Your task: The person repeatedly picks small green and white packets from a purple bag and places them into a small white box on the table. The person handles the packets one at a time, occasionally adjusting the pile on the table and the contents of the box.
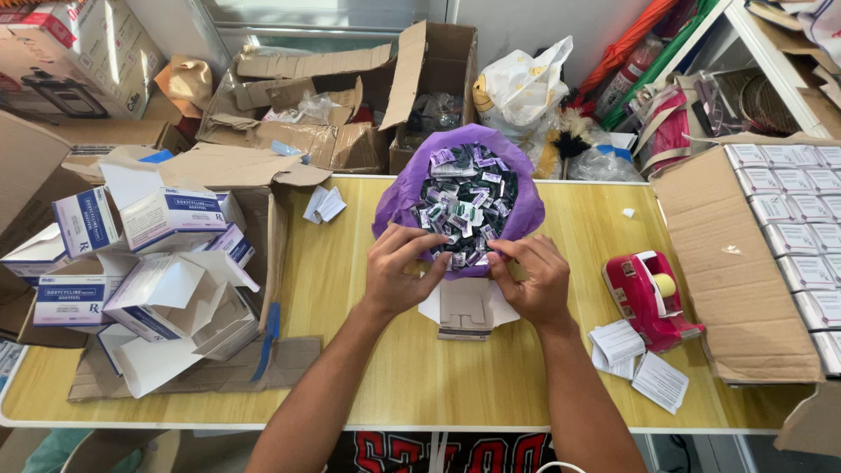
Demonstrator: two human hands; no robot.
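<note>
A purple plastic bag (399,206) lies open on the yellow wooden table (394,385), filled with several small dark blister strips (464,206). My left hand (399,271) and my right hand (533,280) meet at the bag's near rim, fingers pinched over strips there. Whether either hand grips a strip I cannot tell. Beneath my hands sits an opened white carton (464,311) with its flaps spread.
Several empty white-and-blue cartons (149,263) pile in a cardboard box at left. A red tape dispenser (648,293) and folded paper leaflets (635,363) lie at right. A cardboard box of silver packs (788,210) stands at far right. Torn boxes and bags crowd behind the table.
</note>
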